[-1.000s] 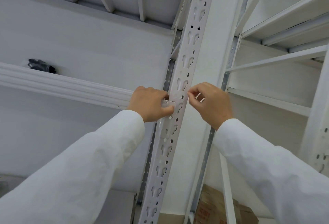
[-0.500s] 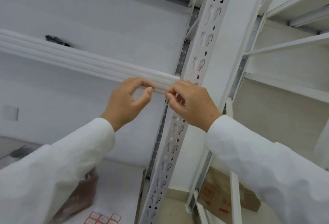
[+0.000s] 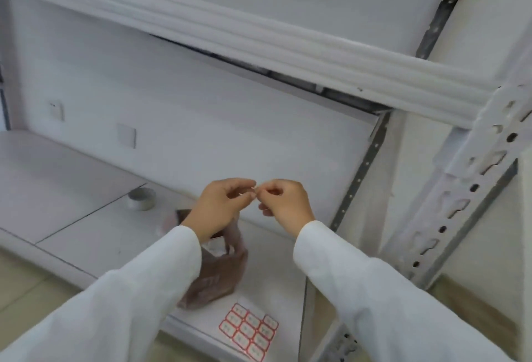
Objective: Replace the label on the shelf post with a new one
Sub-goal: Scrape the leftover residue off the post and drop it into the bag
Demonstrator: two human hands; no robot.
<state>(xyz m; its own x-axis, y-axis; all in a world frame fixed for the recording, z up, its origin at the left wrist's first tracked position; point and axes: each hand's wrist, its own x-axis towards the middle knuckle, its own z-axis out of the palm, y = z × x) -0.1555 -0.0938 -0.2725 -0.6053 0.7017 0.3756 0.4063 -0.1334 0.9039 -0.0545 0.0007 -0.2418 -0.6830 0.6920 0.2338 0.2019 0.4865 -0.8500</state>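
Note:
My left hand (image 3: 221,203) and my right hand (image 3: 283,203) meet fingertip to fingertip above the lower shelf, pinching a small pale label (image 3: 254,190) between them; the label is barely visible. The white slotted shelf post (image 3: 472,189) runs up the right side, away from both hands. A sheet of red-bordered labels (image 3: 249,331) lies on the lower shelf (image 3: 86,232) near its front edge, below my hands.
A reddish plastic bag (image 3: 216,278) with a packet inside stands on the lower shelf under my left wrist. A roll of tape (image 3: 141,198) sits further left. A white shelf beam (image 3: 259,39) crosses overhead. Cardboard (image 3: 475,307) shows at the lower right.
Both hands have come off the post and dropped down to the left, over the lower shelf, fingertips still together. The view has tilted down, showing the bag and label sheet.

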